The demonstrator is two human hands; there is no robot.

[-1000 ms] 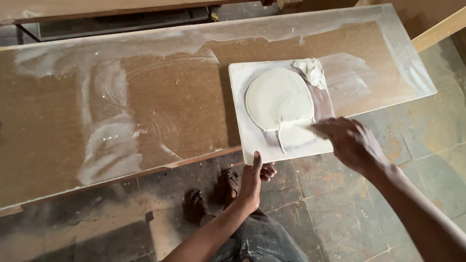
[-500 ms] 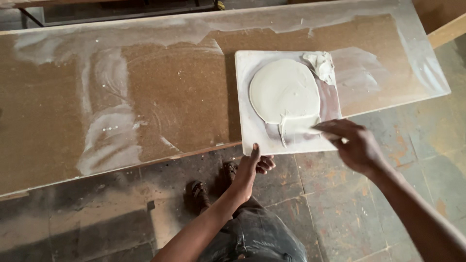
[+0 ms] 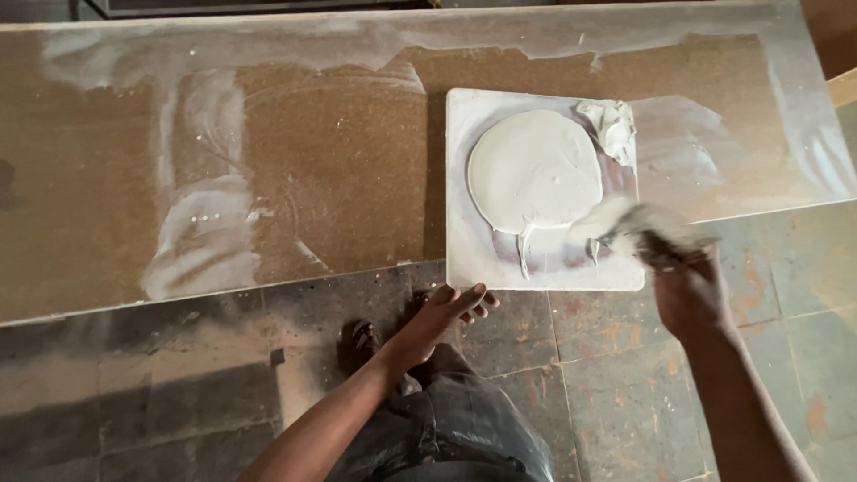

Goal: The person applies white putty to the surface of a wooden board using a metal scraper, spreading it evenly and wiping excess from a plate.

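Right of centre, right hand (image 3: pixel 683 286) grips a blurred putty knife (image 3: pixel 625 223) over white putty (image 3: pixel 534 170); left hand (image 3: pixel 442 312) open below the square board (image 3: pixel 464 250).

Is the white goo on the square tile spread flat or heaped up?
Mostly spread flat: the white paste forms a smooth round disc on the square tile, with one small lump at its top right corner.

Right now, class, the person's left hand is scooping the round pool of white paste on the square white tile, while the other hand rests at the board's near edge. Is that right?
Not quite. The head view shows the right hand working at the white paste on the square white tile. The left hand is the one resting at the near edge of the brown board.
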